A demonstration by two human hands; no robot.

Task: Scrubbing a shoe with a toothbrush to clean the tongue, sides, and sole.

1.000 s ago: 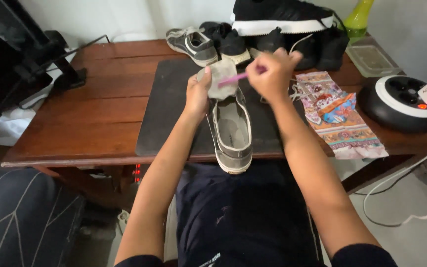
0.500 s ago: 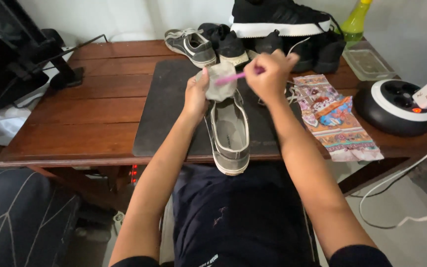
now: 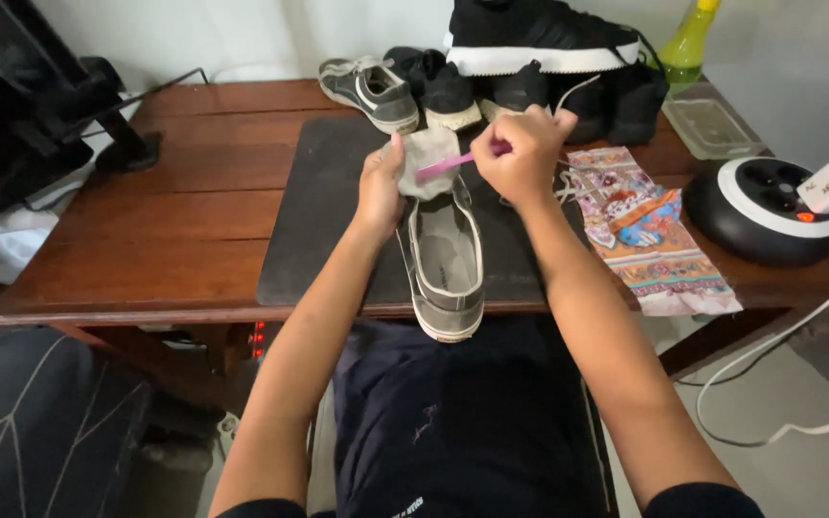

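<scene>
The grey shoe lies lengthwise on the dark mat, its heel jutting over the tabletop edge toward me. My left hand holds its tongue pulled up, grip closed on the cloth. My right hand is clenched around a pink toothbrush, its head at the tongue, though I can't quite see the bristles touching. I judge this the scrubbing step; next calls for short strokes with the tongue kept taut. Other shoes crowd behind; a patterned cloth lies beside.
</scene>
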